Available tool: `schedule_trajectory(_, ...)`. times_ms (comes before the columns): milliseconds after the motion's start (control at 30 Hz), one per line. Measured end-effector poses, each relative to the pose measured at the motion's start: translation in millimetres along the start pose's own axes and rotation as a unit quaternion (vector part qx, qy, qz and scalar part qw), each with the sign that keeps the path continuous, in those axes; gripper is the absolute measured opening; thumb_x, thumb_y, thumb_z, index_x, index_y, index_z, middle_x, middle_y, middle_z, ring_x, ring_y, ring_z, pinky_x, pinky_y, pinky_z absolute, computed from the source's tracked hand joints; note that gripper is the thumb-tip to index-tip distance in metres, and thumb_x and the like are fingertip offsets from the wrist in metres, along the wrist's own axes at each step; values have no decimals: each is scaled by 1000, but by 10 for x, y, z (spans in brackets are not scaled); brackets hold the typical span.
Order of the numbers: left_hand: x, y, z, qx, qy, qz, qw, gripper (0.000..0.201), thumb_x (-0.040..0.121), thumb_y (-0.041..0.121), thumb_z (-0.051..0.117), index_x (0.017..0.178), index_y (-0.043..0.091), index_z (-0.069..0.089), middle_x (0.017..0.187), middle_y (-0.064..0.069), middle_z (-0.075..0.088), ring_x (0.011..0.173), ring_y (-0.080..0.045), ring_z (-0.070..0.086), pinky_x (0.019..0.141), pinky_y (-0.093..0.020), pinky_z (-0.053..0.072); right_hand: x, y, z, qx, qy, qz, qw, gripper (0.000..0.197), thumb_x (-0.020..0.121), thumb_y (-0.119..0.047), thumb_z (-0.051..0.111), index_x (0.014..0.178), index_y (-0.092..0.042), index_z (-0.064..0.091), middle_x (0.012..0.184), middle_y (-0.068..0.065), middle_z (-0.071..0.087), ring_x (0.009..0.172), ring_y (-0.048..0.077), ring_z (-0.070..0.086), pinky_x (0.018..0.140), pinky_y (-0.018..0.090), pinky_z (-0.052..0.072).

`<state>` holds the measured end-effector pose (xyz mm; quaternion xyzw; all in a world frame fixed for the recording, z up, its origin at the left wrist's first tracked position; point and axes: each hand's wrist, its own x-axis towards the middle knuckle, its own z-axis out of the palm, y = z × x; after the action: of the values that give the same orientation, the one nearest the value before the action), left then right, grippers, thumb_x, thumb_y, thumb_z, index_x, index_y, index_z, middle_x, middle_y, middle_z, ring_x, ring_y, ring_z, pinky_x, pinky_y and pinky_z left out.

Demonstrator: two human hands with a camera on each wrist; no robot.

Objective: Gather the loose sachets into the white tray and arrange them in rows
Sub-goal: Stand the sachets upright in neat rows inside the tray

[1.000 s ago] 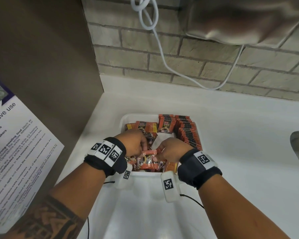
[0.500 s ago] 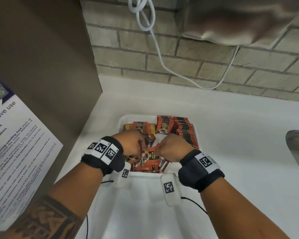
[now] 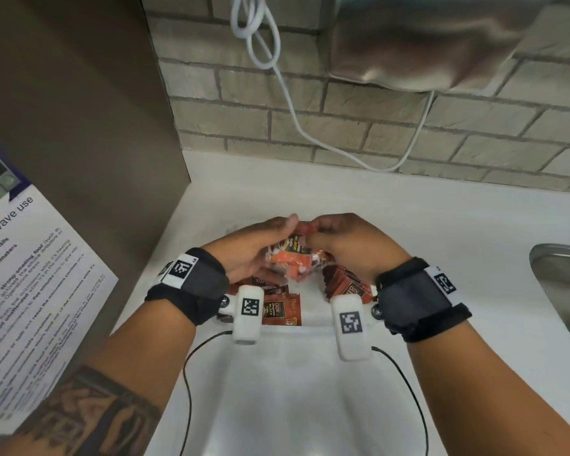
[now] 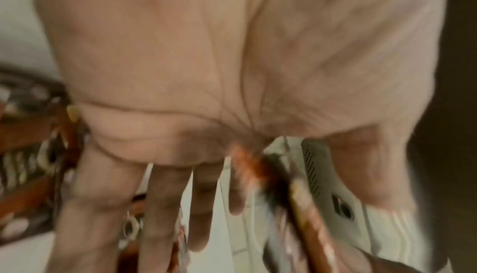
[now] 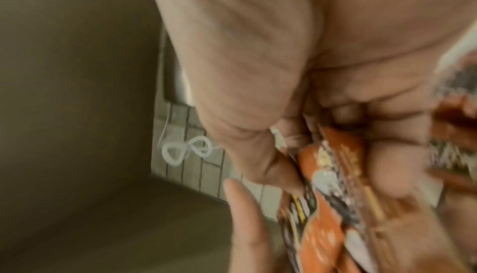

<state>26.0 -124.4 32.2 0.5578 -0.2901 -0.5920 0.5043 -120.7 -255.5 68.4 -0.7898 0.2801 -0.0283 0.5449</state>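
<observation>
Up between both hands' grip [image 3: 297, 240]: sachets [image 3: 290, 264]

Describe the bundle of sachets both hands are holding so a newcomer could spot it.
On the white counter below the brick wall sits the white tray. Above it, the left hand and right hand grip the bundle of sachets: the only orange packets lifted, not lying flat.
</observation>
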Motion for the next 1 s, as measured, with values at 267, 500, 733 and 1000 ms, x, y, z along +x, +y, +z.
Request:
schedule_trajectory(267, -33, -90, 185, -132, 54, 26, 989, 36, 93, 19, 61, 125, 3, 62, 107, -20, 72, 92, -32, 74, 73, -38, 63, 41, 272, 229, 208, 22, -29, 978, 26, 89, -3, 63, 114, -4, 68, 109, 15, 73, 104, 36, 70, 95, 49, 55)
schedule_trajectory(500, -108, -283, -59, -59, 217, 52, 973, 29, 93, -5, 62, 122, -1, 65, 113, -19, 73, 91, -26, 73, 73, -34, 62, 11, 450, 474, -15, 86, 31, 996, 14, 95, -21, 62, 102, -11, 68, 98, 1, 69, 89, 22, 69, 84, 42, 60)
schedule_trajectory(733, -170, -360, -182, -68, 250, 56, 964, 22, 95, 3, 64, 116, 7, 71, 108, -14, 76, 96, -29, 73, 82, -40, 59, 238, 469, 811, -356, -67, 144, 921, 33, 103, -23, 45, 120, -2, 63, 119, 13, 64, 113, 29, 62, 89, 32, 50)
schedule_trajectory(1000, -194, -404, -276, -53, 247, 42, 967, 26, 96, 5, 64, 121, 2, 68, 112, -16, 75, 105, -33, 71, 93, -43, 57, 426, 468, 890, -391, -106, 182, 896, 31, 101, -20, 49, 122, -3, 65, 108, 12, 65, 107, 28, 61, 89, 31, 49)
